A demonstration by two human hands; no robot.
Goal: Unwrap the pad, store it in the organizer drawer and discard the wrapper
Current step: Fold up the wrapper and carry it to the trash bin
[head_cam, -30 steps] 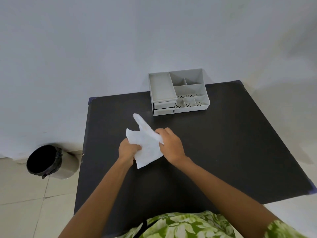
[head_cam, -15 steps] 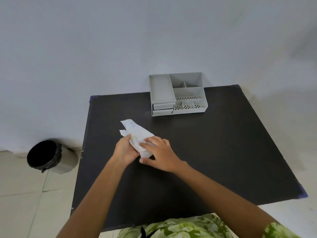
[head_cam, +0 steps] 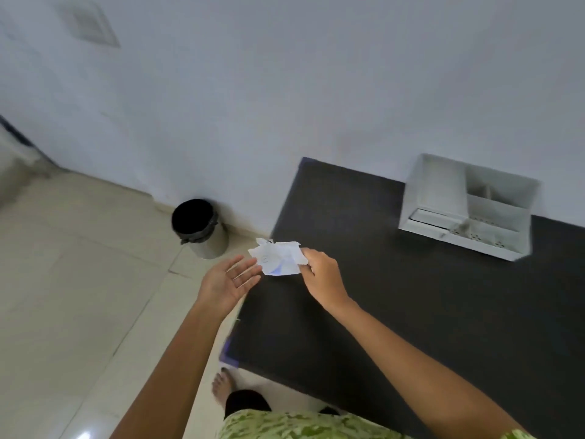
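A crumpled white wrapper (head_cam: pixel 278 258) with a faint blue print hangs over the table's left edge, pinched in my right hand (head_cam: pixel 321 274). My left hand (head_cam: pixel 229 280) is palm up with fingers spread just left of the wrapper, its fingertips close to the paper, holding nothing. The grey organizer (head_cam: pixel 465 207) stands at the back of the black table (head_cam: pixel 411 312), its small drawers at the front left; the frame is too blurred to tell whether a drawer is open. No pad shows apart from the wrapper.
A grey bin with a black liner (head_cam: pixel 201 228) stands on the tiled floor against the wall, left of the table and beyond my left hand. My bare foot (head_cam: pixel 221 384) is on the floor by the table's near corner.
The view has swung left toward the bin. The two hands that were folding the white sheet together have parted: the right now holds the crumpled wrapper alone, and the left has let go and opened.
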